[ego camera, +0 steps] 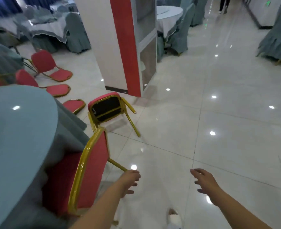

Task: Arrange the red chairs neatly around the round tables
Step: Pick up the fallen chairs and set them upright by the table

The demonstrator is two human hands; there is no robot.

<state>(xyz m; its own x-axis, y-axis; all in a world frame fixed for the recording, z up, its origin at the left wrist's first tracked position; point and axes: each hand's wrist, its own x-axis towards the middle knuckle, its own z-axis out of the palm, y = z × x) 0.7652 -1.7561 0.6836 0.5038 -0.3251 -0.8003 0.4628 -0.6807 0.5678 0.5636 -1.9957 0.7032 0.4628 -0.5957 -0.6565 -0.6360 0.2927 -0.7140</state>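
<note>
Open tiled floor (227, 116) lies right and ahead; white-and-red pillar (103, 47) bounds it at centre. Round desk (21, 129), blue-grey cloth, fills lower left. Nearest red chair (93, 166) sits against desk edge. Tipped chair (106, 108) lies just beyond, underside showing. Left hand (130, 180), right hand (204, 180): grip released, holding nothing, over floor.

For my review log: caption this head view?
Left hand and right hand open beside a red chair at the round table; a tipped chair lies ahead.

Red chair (106, 109) lies tipped near round table (21, 138).
</note>
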